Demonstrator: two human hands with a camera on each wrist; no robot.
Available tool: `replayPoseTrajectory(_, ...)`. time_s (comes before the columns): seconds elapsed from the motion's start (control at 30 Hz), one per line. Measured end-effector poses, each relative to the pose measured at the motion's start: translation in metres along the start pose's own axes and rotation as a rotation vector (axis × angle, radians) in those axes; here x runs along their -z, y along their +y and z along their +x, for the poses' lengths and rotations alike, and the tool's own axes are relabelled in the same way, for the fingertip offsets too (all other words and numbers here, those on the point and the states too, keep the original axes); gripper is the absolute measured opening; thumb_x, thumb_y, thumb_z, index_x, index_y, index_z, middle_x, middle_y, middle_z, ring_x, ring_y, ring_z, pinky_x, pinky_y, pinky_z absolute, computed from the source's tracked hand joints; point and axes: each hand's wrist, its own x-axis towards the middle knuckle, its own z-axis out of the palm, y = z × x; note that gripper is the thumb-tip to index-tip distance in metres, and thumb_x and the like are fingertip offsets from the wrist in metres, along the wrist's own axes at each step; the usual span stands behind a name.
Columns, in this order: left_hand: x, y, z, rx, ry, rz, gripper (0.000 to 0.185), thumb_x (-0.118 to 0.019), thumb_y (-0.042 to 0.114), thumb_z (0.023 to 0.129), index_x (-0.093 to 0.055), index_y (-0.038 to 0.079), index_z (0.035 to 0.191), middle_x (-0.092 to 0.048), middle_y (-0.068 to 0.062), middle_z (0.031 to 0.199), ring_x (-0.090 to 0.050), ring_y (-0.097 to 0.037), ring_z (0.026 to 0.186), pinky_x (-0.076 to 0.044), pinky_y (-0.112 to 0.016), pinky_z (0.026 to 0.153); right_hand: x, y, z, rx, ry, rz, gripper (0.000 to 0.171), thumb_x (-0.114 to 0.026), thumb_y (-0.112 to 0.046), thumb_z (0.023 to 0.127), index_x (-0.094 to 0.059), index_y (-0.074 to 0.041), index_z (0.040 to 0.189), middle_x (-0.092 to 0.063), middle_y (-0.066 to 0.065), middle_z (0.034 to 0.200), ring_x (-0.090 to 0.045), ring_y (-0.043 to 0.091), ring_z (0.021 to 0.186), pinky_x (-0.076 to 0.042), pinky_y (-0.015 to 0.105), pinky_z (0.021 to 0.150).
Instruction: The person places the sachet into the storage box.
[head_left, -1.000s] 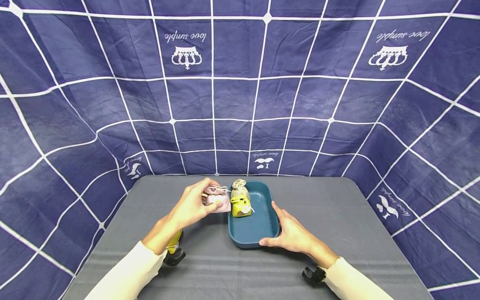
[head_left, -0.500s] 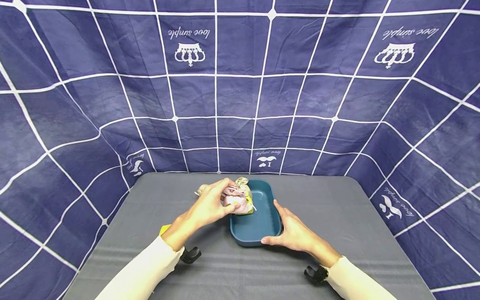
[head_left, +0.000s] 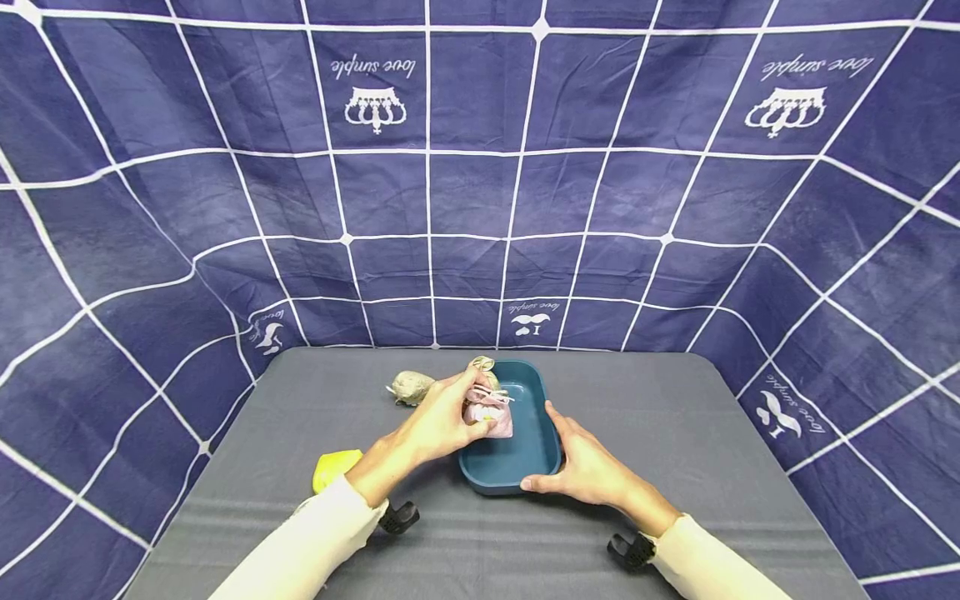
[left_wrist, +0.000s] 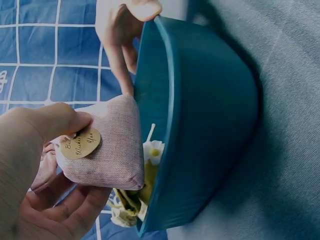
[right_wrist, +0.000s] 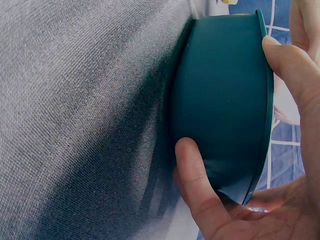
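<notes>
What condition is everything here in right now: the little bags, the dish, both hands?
Pink linen drawstring pouch: tied shut, held over the tray.
Yellow-and-beige pouch: lying inside the tray.
Beige pouch: lying on the table, untouched.
Yellow pouch: lying on the table, partly hidden.
Teal plastic tray: upright on the table.
Left hand: gripping the pink pouch.
Right hand: gripping the tray's near corner.

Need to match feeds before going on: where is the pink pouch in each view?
Head: pink pouch centre, in the left hand, over the teal tray.
Left wrist: pink pouch left of centre, beside the tray's rim.
Right wrist: not clearly in it.
Shared landmark: the teal tray.
</notes>
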Motion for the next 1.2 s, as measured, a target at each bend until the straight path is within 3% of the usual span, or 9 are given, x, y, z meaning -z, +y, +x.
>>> replayPoseTrajectory(0.2,-0.007,0.001,-0.002,0.03,-0.031,-0.002,0.048,-0.1,0.008,0.084,-0.068,0.014,0.12,-0.079,-0.001,0.112,-0.076,-0.016,0.101,-0.064,-0.036,0.091,0.0,-0.001,0.0,0.007,0.0,-0.007,0.144,-0.104,-0.063,0.079,-0.027,0.003,0.182,-0.053,0.034,0.171,-0.061,0.048,0.155,-0.051,0.067,0.128)
replayPoseTrajectory(0.53,-0.018,-0.003,-0.008,0.003,-0.059,0.035,0.05,-0.101,0.01,0.085,-0.065,0.012,0.119,-0.076,-0.004,0.112,-0.078,-0.02,0.102,-0.066,-0.035,0.09,0.0,0.002,-0.001,0.013,-0.004,-0.013,0.143,-0.104,-0.063,0.08,-0.027,0.001,0.182,-0.055,0.033,0.17,-0.062,0.046,0.154,-0.052,0.065,0.128)
replayPoseTrajectory(0.87,-0.023,-0.006,-0.017,-0.022,-0.108,0.248,0.05,-0.104,0.011,0.082,-0.065,0.008,0.114,-0.071,-0.006,0.106,-0.071,-0.02,0.093,-0.064,-0.039,0.083,-0.001,0.001,0.002,-0.007,-0.004,0.0,0.145,-0.103,-0.065,0.079,-0.026,0.0,0.183,-0.054,0.032,0.171,-0.061,0.045,0.155,-0.052,0.065,0.129)
replayPoseTrajectory(1.2,-0.019,-0.004,-0.017,0.027,-0.139,0.254,0.051,-0.104,0.02,0.085,-0.07,0.009,0.122,-0.072,-0.005,0.115,-0.072,-0.02,0.101,-0.066,-0.042,0.093,0.0,0.002,0.0,0.004,-0.006,-0.009,0.143,-0.103,-0.064,0.08,-0.026,0.0,0.183,-0.052,0.033,0.173,-0.059,0.048,0.157,-0.051,0.067,0.129)
